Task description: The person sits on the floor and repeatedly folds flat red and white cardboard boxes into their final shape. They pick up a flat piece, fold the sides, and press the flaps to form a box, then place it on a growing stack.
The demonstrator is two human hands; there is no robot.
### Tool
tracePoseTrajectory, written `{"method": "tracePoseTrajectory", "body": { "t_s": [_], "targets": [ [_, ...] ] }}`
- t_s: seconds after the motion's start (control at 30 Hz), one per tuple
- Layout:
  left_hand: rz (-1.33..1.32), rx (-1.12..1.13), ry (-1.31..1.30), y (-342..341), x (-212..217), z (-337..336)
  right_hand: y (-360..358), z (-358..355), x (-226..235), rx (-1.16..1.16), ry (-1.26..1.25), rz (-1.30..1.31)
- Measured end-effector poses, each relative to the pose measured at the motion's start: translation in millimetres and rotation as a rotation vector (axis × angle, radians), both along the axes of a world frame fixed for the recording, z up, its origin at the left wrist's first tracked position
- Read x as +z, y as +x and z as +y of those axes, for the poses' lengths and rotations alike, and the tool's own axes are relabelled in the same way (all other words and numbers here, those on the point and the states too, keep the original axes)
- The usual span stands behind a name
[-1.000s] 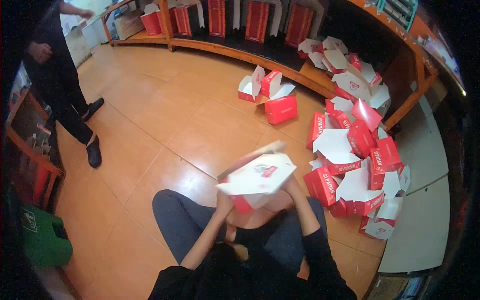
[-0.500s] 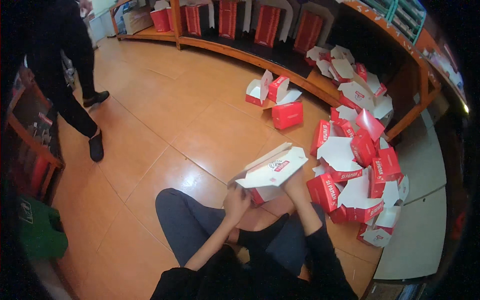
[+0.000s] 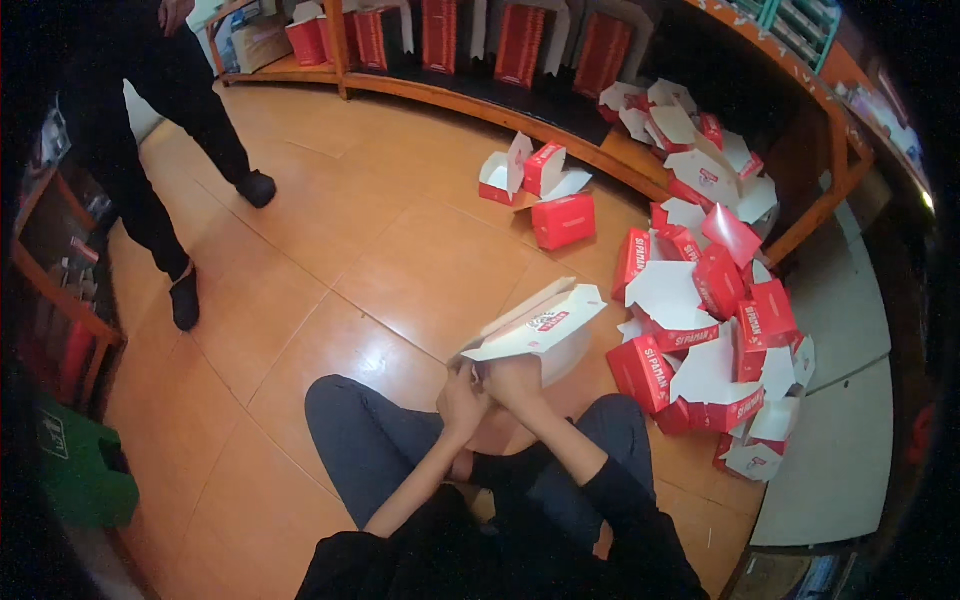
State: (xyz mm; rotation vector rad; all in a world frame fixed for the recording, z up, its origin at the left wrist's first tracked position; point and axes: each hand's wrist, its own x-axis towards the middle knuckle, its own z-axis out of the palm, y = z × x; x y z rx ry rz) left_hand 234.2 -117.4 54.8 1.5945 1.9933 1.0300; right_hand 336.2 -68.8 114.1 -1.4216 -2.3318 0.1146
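Head camera: fisheye view down onto a person seated on an orange tiled floor (image 3: 270, 370), wearing black sleeves (image 3: 640, 505) and dark grey trousers (image 3: 370, 425), knees bent outward to either side.
Left hand (image 3: 462, 405): fingers bent and drawn narrow, holding the near left corner of a folding carton (image 3: 545, 325).
Right hand (image 3: 513, 383): just beside the left hand, against the near side of the carton; its fingertips are hidden under a flap, so I cannot tell how wide they are.
Carton in hand: held tilted above the floor, in front of the lap; its white flap faces up, with a small red and dark printed mark.
Right side: a loose heap of red and white cartons (image 3: 700, 290), many with white lids open, reaching from near the right knee back to the shelf; pale panels (image 3: 830, 460) lie beyond it.
Left side: a green bin (image 3: 85, 470) near the edge of view.
Floor ahead: a small group of cartons (image 3: 563, 220), apart from the heap.
Co-worker (image 3: 160, 200): standing at upper left in dark trousers and dark shoes (image 3: 185, 300).
Far end: a low wooden shelf (image 3: 480, 110) bearing at least 4 tall red stacks (image 3: 520, 45).
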Motion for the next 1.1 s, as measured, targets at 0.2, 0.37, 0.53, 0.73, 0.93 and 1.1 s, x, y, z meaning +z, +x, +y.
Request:
{"method": "tracePoseTrajectory", "body": {
  "t_s": [0.2,0.37,0.53,0.73,0.93,1.1],
  "targets": [
    [-0.032,-0.017,-0.07,3.0,1.8,6.5,0.4,7.6,-13.4,0.009,-0.014,-0.004],
    [-0.052,-0.083,-0.11,3.8,3.9,8.8,1.4,9.7,-22.4,0.04,0.024,-0.017],
    [-0.158,-0.116,-0.022,10.2,-8.1,9.1,6.2,10.4,-25.3,0.069,0.006,0.094],
    [-0.181,-0.153,0.023,14.4,-26.4,13.6,5.9,12.7,-26.3,0.01,-0.077,0.13],
    [-0.423,-0.208,0.089,10.1,-40.1,16.7,34.9,17.5,-22.7,0.109,0.052,0.347],
    [-0.417,-0.307,0.118,-25.9,-42.6,32.7,89.9,47.4,-22.7,-0.414,0.197,0.164]
  ]
}}
